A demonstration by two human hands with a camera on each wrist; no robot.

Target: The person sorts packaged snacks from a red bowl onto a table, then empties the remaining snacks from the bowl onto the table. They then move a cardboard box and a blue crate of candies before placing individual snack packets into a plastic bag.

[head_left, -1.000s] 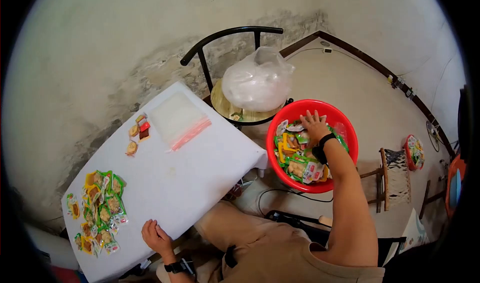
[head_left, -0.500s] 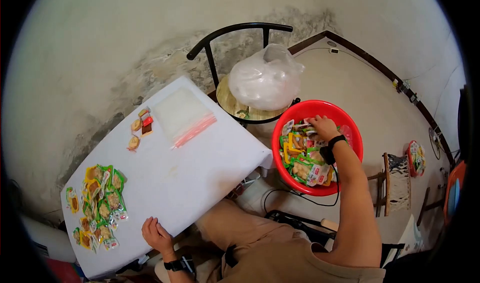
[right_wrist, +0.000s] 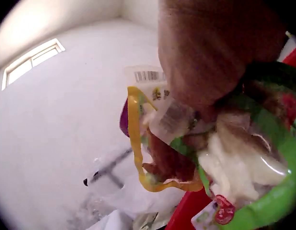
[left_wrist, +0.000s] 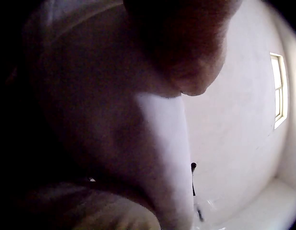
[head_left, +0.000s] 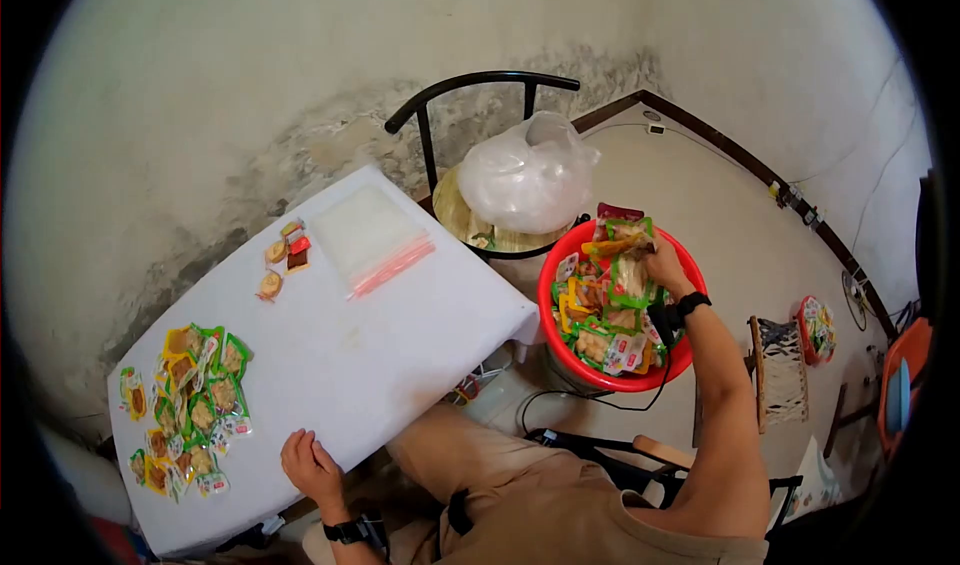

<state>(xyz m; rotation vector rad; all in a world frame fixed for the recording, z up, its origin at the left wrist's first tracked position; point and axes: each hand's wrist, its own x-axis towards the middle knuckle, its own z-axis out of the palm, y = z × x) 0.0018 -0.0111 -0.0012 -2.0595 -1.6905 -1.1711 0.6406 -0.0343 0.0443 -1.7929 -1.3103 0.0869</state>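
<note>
In the head view my right hand (head_left: pixel 664 267) grips several snack packets (head_left: pixel 630 277) in clear wrappers over the red basin (head_left: pixel 610 379). The right wrist view shows a yellow-edged packet (right_wrist: pixel 169 163) and a green-edged packet (right_wrist: pixel 277 201) hanging below the fingers, with a purple edge behind them. More snack packets (head_left: pixel 592 347) fill the basin. My left hand (head_left: pixel 312 465) rests on the near edge of the white-covered table (head_left: pixel 400 355), fingers relaxed, holding nothing. To its left lies a pile of snack packets (head_left: pixel 200 405) with green and yellow edges.
On the table lie clear bags with a red zip strip (head_left: pixel 370 235) and a few small wrapped snacks (head_left: pixel 274 253). A black-framed chair (head_left: pixel 480 77) behind bears a big white plastic bag (head_left: pixel 525 175). A woven stool (head_left: pixel 778 370) and another red container (head_left: pixel 818 330) stand right.
My right hand reached among the packets in the basin, took hold of several and lifted them toward the basin's far rim. The left hand has stayed on the table edge.
</note>
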